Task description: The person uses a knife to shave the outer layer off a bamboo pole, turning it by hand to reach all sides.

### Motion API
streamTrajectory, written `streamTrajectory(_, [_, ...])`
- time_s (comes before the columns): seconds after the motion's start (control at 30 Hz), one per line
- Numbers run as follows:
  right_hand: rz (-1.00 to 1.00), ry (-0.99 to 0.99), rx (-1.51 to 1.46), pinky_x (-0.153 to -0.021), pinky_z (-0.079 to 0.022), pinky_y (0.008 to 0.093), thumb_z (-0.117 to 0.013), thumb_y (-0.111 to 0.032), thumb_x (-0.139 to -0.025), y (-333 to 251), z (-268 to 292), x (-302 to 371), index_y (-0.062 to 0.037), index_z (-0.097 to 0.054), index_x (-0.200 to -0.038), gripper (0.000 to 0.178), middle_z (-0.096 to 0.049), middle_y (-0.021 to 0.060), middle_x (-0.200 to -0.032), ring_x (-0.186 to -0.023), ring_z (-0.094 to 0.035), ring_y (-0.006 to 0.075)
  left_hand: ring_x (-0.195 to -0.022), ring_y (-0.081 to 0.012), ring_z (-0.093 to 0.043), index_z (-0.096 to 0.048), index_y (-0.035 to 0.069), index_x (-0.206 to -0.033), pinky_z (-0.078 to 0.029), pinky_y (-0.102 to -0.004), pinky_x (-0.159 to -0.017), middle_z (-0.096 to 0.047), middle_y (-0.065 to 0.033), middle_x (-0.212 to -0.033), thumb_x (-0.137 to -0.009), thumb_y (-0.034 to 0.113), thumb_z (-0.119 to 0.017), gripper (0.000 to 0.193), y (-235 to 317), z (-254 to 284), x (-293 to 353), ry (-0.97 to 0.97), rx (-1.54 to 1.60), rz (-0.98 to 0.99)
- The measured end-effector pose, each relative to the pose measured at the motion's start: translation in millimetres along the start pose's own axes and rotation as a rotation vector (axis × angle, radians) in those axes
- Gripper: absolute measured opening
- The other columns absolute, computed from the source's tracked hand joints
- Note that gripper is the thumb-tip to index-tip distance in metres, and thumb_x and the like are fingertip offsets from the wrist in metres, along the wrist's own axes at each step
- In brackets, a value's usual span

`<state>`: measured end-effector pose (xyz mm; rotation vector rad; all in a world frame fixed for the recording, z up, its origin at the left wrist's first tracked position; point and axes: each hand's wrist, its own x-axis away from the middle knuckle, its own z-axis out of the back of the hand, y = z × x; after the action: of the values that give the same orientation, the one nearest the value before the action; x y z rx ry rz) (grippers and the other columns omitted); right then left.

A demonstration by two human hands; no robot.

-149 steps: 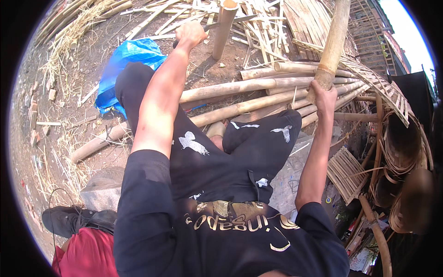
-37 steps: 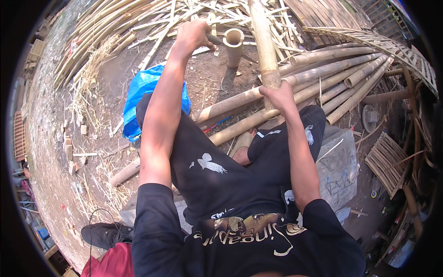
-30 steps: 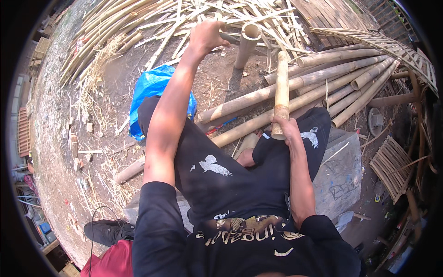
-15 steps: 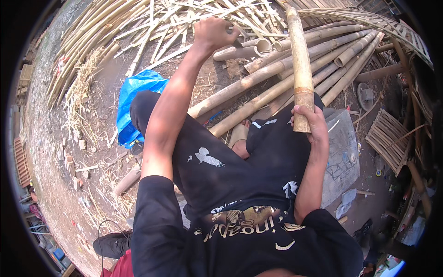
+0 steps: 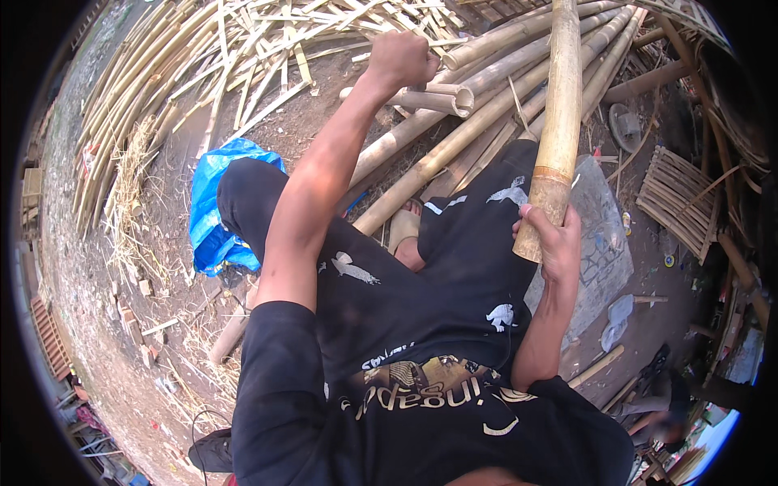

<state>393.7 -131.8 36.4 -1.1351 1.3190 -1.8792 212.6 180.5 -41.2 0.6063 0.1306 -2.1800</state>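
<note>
My left hand [image 5: 399, 61] is raised out in front in a closed fist, near the stacked bamboo. It grips a dark tool that looks like a blade, almost wholly hidden now by the fist and best seen half a second ago. A thick, pale yellow bamboo pole [image 5: 561, 105] slants up and away on the right. Around its near, cut end my right hand [image 5: 557, 235] is closed, thumb across the top, just beyond my thigh. The pole's far end runs out of the picture's top.
Several bamboo poles [image 5: 438, 166] lie beyond my legs, with split strips [image 5: 275, 40] and long canes [image 5: 134, 89] to the far left. Beside my left knee is a blue plastic sheet [image 5: 231, 206]. A grey slab [image 5: 596, 251] and a slatted bamboo panel [image 5: 677, 202] lie on the right.
The left fist has moved slightly right, its blade turning mostly out of sight. The pole's near end sits lower in view and leans further right. The whole view has shifted somewhat.
</note>
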Motion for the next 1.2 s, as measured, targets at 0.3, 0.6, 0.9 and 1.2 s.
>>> streamTrajectory(0.3, [0.443,-0.116,0.051,-0.068,-0.055,0.0283,-0.08,-0.016,-0.079,-95,-65,-18,0.0052,-0.057,-0.109,0.043,-0.067,0.0091,-0.085,-0.073,-0.066,0.0135,-0.07,-0.0368,-0.072,-0.076,0.004,-0.076,-0.059,-0.0484,-0.069,-0.07,-0.0194,-0.07,-0.084,0.037,-0.059,0.038,-16,-6,-41,0.001,0.02,0.251])
streamTrajectory(0.6, [0.062,-0.127,0.264,-0.059,-0.052,0.0327,-0.081,-0.019,-0.073,39,-100,-136,0.0051,-0.069,-0.094,0.034,-0.07,0.0103,-0.083,-0.066,-0.065,0.0155,-0.051,-0.0355,-0.066,-0.072,0.006,-0.061,-0.056,-0.0463,-0.055,-0.065,-0.0174,-0.057,-0.089,0.034,-0.05,0.045,-33,-5,-34,0.197,0.07,0.232])
streamTrajectory(0.9, [0.124,-0.177,-0.003,-0.056,-0.055,0.0307,-0.078,-0.022,-0.079,-45,-69,-106,0.0042,-0.064,-0.099,0.036,-0.065,0.0092,-0.078,-0.064,-0.066,0.0167,-0.069,-0.0389,-0.072,-0.076,0.003,-0.079,-0.058,-0.0477,-0.067,-0.071,-0.0212,-0.074,-0.087,0.035,-0.05,0.042,-60,11,-48,0.167,-0.036,0.413])
streamTrajectory(1.2, [0.97,0.025,0.298,-0.065,-0.053,0.0265,-0.083,-0.027,-0.078,-198,-108,-61,0.0016,-0.073,-0.096,0.035,-0.071,0.0062,-0.08,-0.072,-0.066,0.0098,-0.087,-0.038,-0.073,-0.076,0.003,-0.093,-0.057,-0.0486,-0.079,-0.073,-0.0221,-0.092,-0.091,0.036,-0.049,0.042,-37,-14,-99,-0.02,0.149,0.432])
